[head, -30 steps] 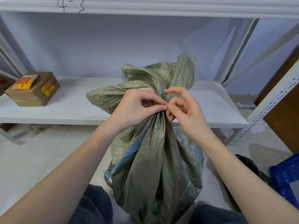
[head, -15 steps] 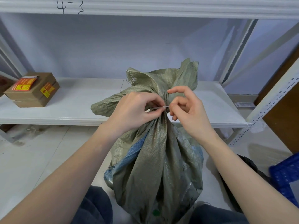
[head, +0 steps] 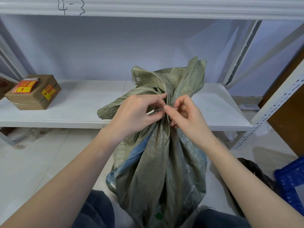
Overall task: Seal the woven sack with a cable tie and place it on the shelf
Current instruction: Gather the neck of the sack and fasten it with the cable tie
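A grey-green woven sack [head: 158,170] stands upright on the floor between my knees, its mouth gathered into a neck with the loose top flaring above. My left hand [head: 136,116] is closed around the neck from the left and pinches one end of a thin pale cable tie [head: 158,109]. My right hand [head: 185,116] pinches the tie's other end just to the right. The tie runs behind the neck, mostly hidden by fabric and fingers. The white shelf [head: 82,112] lies directly behind the sack at neck height.
A brown cardboard box [head: 32,94] with red and yellow labels sits at the shelf's left end. A perforated white upright [head: 269,112] stands at right, with a brown panel behind it. A blue crate [head: 291,183] and a black bag [head: 253,171] lie on the floor at right.
The sack's flared top has shifted slightly right and risen. My fingers have drawn the tie's ends together at the front of the neck; both hands stay at the neck.
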Motion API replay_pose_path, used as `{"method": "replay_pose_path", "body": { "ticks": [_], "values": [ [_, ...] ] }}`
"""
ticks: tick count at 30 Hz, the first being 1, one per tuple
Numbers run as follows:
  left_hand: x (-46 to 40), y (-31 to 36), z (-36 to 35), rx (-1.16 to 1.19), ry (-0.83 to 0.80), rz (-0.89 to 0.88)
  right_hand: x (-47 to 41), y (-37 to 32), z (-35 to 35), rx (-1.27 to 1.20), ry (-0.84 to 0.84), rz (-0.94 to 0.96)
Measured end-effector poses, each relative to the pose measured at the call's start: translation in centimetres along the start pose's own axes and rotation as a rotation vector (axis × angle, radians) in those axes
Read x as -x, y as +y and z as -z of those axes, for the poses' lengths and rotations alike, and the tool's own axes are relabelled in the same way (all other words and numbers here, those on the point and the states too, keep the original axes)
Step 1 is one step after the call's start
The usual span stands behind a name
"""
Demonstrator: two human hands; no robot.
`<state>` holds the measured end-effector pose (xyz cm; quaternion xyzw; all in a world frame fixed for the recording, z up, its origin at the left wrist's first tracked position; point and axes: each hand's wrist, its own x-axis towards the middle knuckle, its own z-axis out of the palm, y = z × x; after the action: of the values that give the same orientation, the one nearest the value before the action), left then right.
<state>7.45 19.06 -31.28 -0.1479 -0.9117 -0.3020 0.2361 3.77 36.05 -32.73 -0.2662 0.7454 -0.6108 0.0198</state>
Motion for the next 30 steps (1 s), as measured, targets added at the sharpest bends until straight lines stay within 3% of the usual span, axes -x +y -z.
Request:
{"method": "replay_pose_path", "body": {
  "ticks": [5,10,30],
  "values": [
    [0.13,0.09,-0.14,-0.015,-0.026,-0.005,0.12,0.14,-0.43,0.206,-0.029,0.031],
    [0.12,0.13,-0.02,0.043,-0.026,-0.023,-0.04,0.16,-0.3,0.194,-0.034,0.102],
    [0.18,-0.23,0.25,0.005,0.012,-0.055,-0.49,0.24,0.44,0.091,-0.025,0.07]
  ]
}}
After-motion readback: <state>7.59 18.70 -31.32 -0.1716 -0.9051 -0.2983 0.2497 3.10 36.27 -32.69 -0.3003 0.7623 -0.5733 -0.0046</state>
